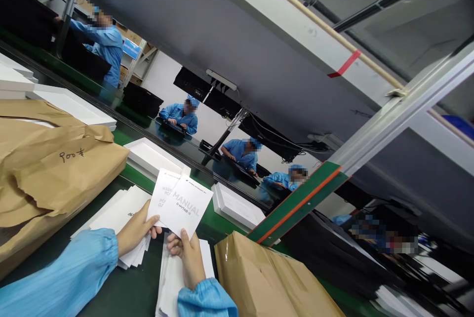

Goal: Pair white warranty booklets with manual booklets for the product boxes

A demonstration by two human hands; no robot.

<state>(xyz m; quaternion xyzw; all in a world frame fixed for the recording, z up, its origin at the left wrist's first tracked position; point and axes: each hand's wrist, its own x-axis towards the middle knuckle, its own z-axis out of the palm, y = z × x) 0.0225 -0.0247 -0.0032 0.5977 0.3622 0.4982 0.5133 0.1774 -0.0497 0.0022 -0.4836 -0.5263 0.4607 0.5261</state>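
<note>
My left hand [135,232] and my right hand [188,255] together hold up two white booklets. The front booklet [187,204] reads "MANUAL"; my right hand pinches its lower edge. The one behind it [163,189] is a warranty card, gripped by my left hand's fingers. Below my left hand lies a fanned stack of white cards [116,216]. Under my right hand sits a second stack of white sheets [168,280]. Both sleeves are light blue.
A torn brown paper package [48,169] lies at the left, another [266,282] at the lower right. White trays [155,156] [237,206] ride the green conveyor. Several co-workers in blue sit along the far side. A grey overhead panel and metal frame [388,119] hang above.
</note>
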